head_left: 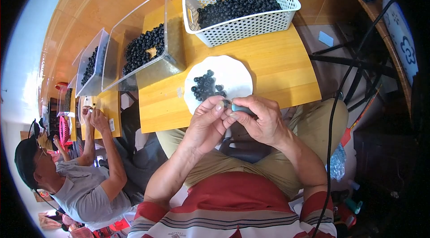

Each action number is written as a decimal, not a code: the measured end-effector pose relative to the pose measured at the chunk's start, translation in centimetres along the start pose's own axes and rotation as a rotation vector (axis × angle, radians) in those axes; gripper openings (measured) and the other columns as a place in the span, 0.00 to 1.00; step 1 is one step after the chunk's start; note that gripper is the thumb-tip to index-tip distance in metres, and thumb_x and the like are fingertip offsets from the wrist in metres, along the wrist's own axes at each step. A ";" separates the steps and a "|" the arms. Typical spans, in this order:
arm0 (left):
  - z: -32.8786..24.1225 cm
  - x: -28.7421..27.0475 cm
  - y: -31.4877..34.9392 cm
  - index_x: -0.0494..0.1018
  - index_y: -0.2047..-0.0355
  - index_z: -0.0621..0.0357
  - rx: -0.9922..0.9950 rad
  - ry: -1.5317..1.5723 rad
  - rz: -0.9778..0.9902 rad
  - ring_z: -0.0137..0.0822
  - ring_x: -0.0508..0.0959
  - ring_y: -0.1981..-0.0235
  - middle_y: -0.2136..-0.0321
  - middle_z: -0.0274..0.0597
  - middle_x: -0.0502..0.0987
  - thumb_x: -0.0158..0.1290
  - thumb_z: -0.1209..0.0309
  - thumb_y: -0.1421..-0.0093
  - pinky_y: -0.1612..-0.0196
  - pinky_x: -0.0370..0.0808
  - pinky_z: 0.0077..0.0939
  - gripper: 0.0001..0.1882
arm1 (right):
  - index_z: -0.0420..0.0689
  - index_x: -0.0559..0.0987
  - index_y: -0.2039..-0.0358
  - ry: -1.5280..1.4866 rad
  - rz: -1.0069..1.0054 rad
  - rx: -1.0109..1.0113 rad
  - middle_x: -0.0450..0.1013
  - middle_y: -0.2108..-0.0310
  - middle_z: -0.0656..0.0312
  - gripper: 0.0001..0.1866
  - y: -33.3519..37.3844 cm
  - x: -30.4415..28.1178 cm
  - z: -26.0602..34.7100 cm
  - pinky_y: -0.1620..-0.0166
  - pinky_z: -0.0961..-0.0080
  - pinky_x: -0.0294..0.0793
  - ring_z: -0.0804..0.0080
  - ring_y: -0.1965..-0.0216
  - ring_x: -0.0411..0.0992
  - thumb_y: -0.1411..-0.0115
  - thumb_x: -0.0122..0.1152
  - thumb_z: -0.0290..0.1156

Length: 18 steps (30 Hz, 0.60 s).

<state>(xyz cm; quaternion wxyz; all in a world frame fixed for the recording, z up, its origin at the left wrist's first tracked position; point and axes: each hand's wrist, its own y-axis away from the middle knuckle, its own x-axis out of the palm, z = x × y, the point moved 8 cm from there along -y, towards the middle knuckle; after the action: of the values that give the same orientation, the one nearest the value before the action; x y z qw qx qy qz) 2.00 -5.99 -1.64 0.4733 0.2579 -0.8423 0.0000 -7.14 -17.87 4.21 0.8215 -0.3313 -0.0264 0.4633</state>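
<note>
My left hand (pixel 206 121) pinches a small dark berry-like ball (pixel 227 102) between thumb and fingertips. My right hand (pixel 264 119) grips a short tool with a pale blue and dark body (pixel 242 110), its end close against the ball. What the tool's tip looks like is hidden by the fingers. Both hands meet over the near edge of a white scalloped plate (pixel 236 72). Several more of the dark round balls (pixel 205 85) lie on the plate's left half; they resemble blueberries.
A white perforated basket (pixel 246 30) of dark balls stands at the table's back. Left of it are a clear bin (pixel 172 65) and another clear bin (pixel 95 77), both holding more. A co-worker (pixel 85 180) sits at left. A black cable (pixel 333 148) hangs at right.
</note>
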 end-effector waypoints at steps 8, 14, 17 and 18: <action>-0.2 0.1 0.1 0.76 0.51 0.54 0.038 -0.033 0.014 0.34 0.82 0.55 0.54 0.41 0.82 0.57 0.73 0.32 0.48 0.81 0.33 0.10 | 0.40 0.80 0.56 -0.019 -0.001 0.001 0.81 0.68 0.51 0.16 -0.1 -0.1 0.1 0.66 0.63 0.79 0.53 0.67 0.81 0.43 0.73 0.29; -0.5 0.4 0.4 0.76 0.53 0.54 0.078 -0.064 -0.017 0.33 0.82 0.58 0.56 0.41 0.81 0.58 0.72 0.33 0.49 0.82 0.33 0.09 | 0.38 0.81 0.57 -0.074 -0.007 0.017 0.81 0.66 0.49 0.15 -0.2 -0.2 0.6 0.63 0.64 0.81 0.51 0.65 0.82 0.43 0.73 0.28; -0.7 1.9 0.9 0.79 0.55 0.58 0.077 -0.091 0.036 0.33 0.81 0.59 0.60 0.41 0.82 0.57 0.73 0.32 0.51 0.82 0.32 0.07 | 0.37 0.81 0.56 -0.008 -0.020 0.081 0.82 0.65 0.48 0.13 -0.3 -0.4 0.1 0.62 0.66 0.81 0.55 0.64 0.83 0.41 0.71 0.27; -0.7 2.2 1.1 0.79 0.55 0.58 0.077 -0.090 0.036 0.33 0.81 0.59 0.60 0.41 0.82 0.57 0.73 0.32 0.51 0.82 0.32 0.07 | 0.37 0.82 0.56 -0.045 -0.081 0.169 0.82 0.64 0.48 0.13 -0.3 -0.9 -1.2 0.61 0.68 0.81 0.58 0.63 0.83 0.39 0.70 0.27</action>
<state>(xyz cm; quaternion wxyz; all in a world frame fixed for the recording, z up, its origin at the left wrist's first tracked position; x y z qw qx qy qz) 1.12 -5.80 0.75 0.4245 0.2604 -0.8667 0.0292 -7.03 -19.33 3.63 0.8638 -0.2487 -0.0191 0.4377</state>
